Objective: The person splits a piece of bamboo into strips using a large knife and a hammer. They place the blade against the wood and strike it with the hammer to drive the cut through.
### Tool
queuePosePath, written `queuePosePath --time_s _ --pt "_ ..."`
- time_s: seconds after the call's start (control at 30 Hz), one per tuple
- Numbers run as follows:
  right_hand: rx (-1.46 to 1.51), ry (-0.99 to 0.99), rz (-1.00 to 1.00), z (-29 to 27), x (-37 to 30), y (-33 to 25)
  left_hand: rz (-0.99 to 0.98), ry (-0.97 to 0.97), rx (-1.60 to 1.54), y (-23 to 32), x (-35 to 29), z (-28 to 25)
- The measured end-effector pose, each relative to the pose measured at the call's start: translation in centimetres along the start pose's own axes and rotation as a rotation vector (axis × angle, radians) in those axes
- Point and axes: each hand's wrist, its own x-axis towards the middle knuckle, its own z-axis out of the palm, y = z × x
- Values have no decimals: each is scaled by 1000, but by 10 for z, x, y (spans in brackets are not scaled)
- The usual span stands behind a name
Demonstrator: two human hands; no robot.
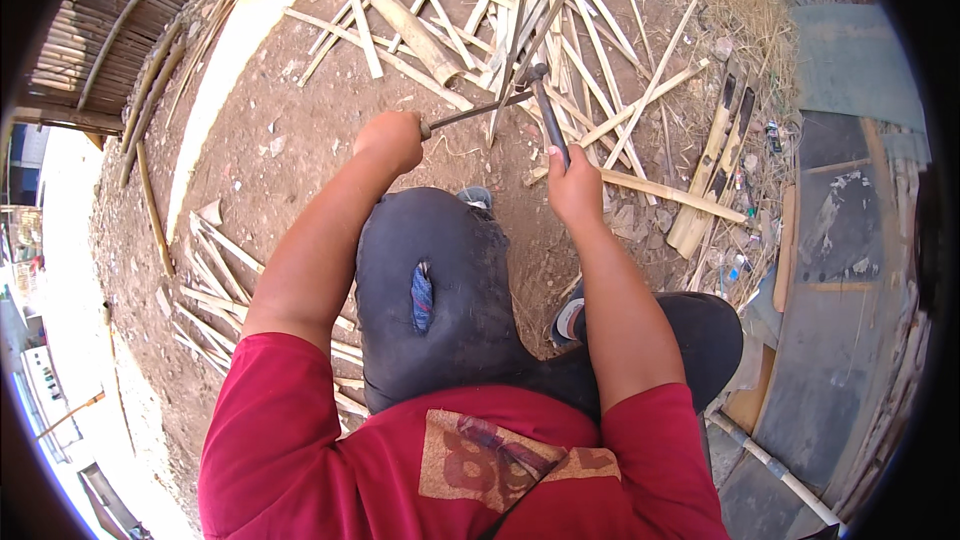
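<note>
My left hand (391,142) is closed around the handle of a long, narrow knife (474,114), whose dark blade points right and slightly away from me. In my right hand (576,186) is a hammer (551,121), gripped by its dark handle with the head up at the far end of the blade. Head and blade tip overlap in this view; whether they touch, I cannot tell. Just beyond them rises a partly split bamboo pole (540,15), its strips spreading apart. The blade's tip lies at its near end, and how deep it sits is hidden.
Loose bamboo strips (640,105) cover the dirt ahead, beside a thick whole bamboo pole (400,20). More strips (215,290) lie to my left. Wide bamboo pieces (705,175) and a dark sheet panel (835,240) are on the right. My bent knee (435,240) is between my arms.
</note>
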Motion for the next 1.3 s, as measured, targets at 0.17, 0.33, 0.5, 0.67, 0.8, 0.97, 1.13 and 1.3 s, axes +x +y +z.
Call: queuePosePath --time_s 0.17,0.33,0.5,0.67,0.8,0.97,1.13,1.3 --pt "154 132 -51 -15 10 -22 -39 -50 -25 -4 3 3" --pt "168 220 -132 -5 13 -12 -53 -39 -82 -6 7 5" --pt "50 76 -23 9 9 7 -31 -45 -33 -4 7 5" --pt "252 239 -137 -10 12 -27 -58 -37 -88 -13 12 16" --pt "112 62 -23 1 7 -13 -32 -43 -101 -11 10 9" --pt "112 64 -21 6 8 -10 -17 -42 -52 -9 9 9" --pt "248 195 -122 -20 19 -43 -42 -54 -107 -14 15 16" --pt "129 40 -42 25 6 32 -14 -81 -39 -11 16 12"
